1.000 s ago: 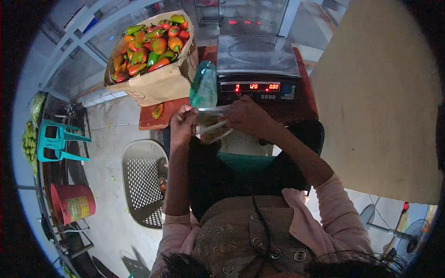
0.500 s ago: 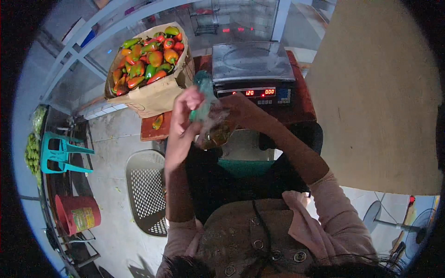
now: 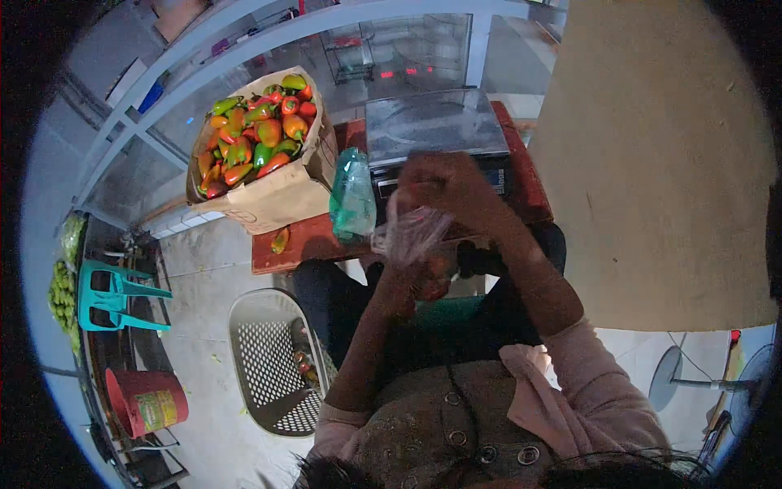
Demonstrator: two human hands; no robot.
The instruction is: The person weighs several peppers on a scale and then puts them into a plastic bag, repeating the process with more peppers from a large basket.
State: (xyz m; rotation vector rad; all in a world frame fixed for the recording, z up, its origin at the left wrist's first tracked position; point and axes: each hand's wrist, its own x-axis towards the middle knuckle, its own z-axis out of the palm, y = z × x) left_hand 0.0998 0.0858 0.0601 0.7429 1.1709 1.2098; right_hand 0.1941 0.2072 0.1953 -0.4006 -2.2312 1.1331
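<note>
A clear plastic bag with red peppers in its lower part hangs between my hands, over my lap. My left hand is closed around the gathered neck of the bag, and its fingers are partly hidden by the plastic. Above it, my right hand is closed at the top of the bag, blurred and in front of the scale's display. A see-through green plastic bottle stands on the red table, left of the digital scale.
An open cardboard box full of red, orange and green peppers stands at the far left of the table. One loose pepper lies before it. A grey slotted basket is on the floor, near a turquoise chair and red bucket.
My left hand has come away from the green bottle and down to the bag's neck. My right hand has risen to the bag's top. The bottle now stands apart from my hands.
</note>
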